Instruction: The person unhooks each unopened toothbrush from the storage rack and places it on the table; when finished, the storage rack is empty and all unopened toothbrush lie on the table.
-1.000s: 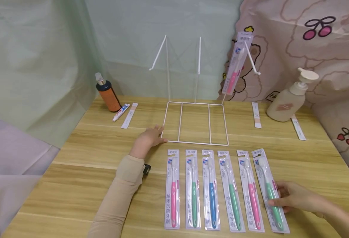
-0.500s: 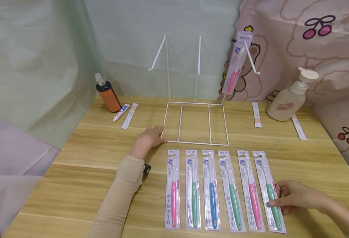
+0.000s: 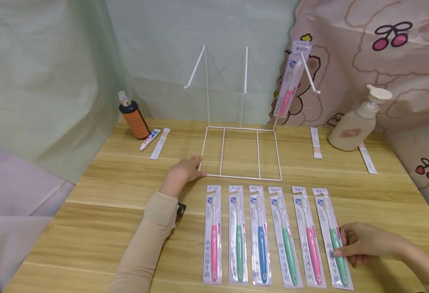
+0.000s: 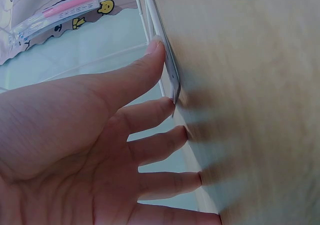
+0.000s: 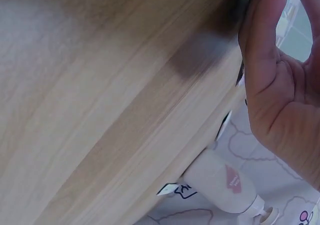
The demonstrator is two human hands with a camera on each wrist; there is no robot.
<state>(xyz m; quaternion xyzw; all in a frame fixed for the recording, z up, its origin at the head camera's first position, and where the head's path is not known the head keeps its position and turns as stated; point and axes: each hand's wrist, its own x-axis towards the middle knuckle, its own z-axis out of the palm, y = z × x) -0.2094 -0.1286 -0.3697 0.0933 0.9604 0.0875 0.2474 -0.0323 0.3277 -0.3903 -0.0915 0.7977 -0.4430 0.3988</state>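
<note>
Several carded toothbrush packs lie in a row near the table's front: pink (image 3: pixel 213 236), green (image 3: pixel 238 240), blue (image 3: pixel 261 240), green (image 3: pixel 286 240), pink (image 3: pixel 309 240) and a rightmost green pack (image 3: pixel 327 219). My right hand (image 3: pixel 346 243) pinches the right edge of that rightmost pack, thumb on top. My left hand (image 3: pixel 190 166) lies flat on the table with straight fingers (image 4: pixel 165 115). It touches the front left corner of the white wire rack (image 3: pixel 241 178). One pink pack (image 3: pixel 291 81) hangs on the rack's right peg. The right wrist view shows only palm (image 5: pixel 280 70) and tabletop.
An orange bottle (image 3: pixel 133 116), a small tube (image 3: pixel 149 139) and a paper strip (image 3: pixel 160 142) stand at the back left. A pump bottle (image 3: pixel 353 126) and two strips (image 3: pixel 315 142) (image 3: pixel 367 158) are at the back right. Curtains close in the wooden table (image 3: pixel 108 191).
My right hand has drawn slightly toward me and turned the rightmost green pack straighter, in line with the row. My left hand stays on the rack's corner.
</note>
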